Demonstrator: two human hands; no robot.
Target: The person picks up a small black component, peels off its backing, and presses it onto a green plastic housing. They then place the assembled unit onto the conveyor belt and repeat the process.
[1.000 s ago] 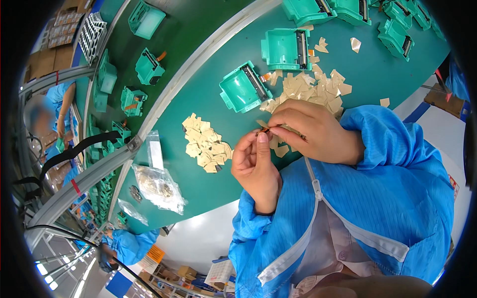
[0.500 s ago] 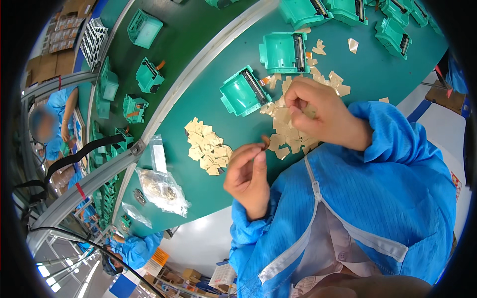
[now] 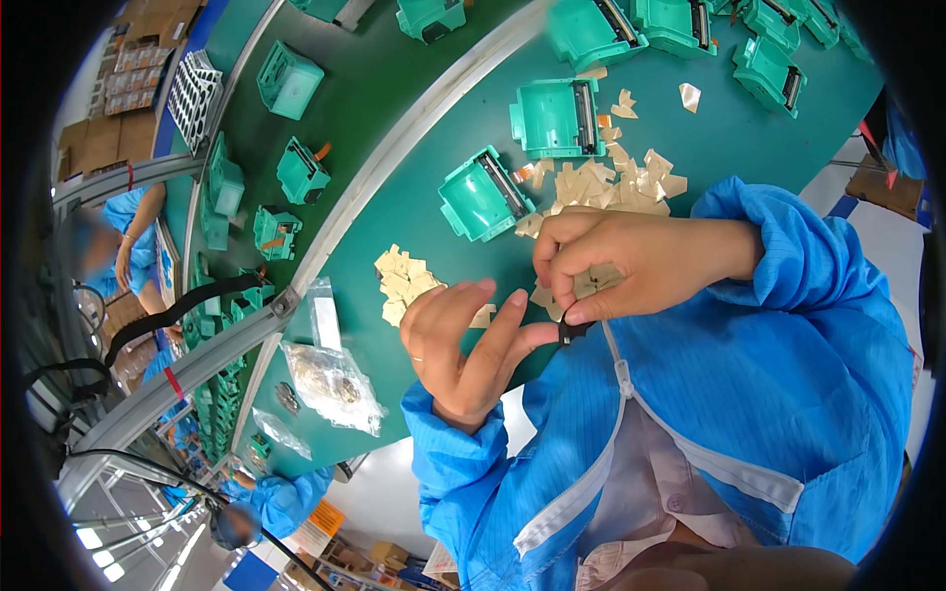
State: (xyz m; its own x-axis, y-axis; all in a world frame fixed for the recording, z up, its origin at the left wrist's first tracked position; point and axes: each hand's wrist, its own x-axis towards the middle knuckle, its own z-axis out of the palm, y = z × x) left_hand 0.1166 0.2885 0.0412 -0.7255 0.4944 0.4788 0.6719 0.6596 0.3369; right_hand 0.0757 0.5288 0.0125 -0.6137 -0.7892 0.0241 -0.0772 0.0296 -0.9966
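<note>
My right hand (image 3: 650, 261) is closed in a pinch on a small black piece (image 3: 573, 333), low over the bench in front of my jacket. From the left, my left hand (image 3: 458, 345) reaches in with its fingers spread and its thumb tip against that piece. What the piece is I cannot make out. Beneath and beyond my right hand lies a heap of thin beige cut pieces (image 3: 601, 189). A smaller beige pile (image 3: 399, 276) is partly hidden behind my left hand. Two green plastic housings (image 3: 483, 195), each with a dark bar along one side, sit just beyond.
More green housings (image 3: 774, 74) stand at the far right. A metal rail (image 3: 394, 128) separates the bench from a dark green strip with further housings (image 3: 289, 81). Clear plastic bags (image 3: 333, 384) lie at left. Co-workers in blue (image 3: 281, 497) are at the left.
My left hand has gone from a pinch on a small dark piece to spread fingers. My right hand has come down and left to meet it, now pinching the black piece.
</note>
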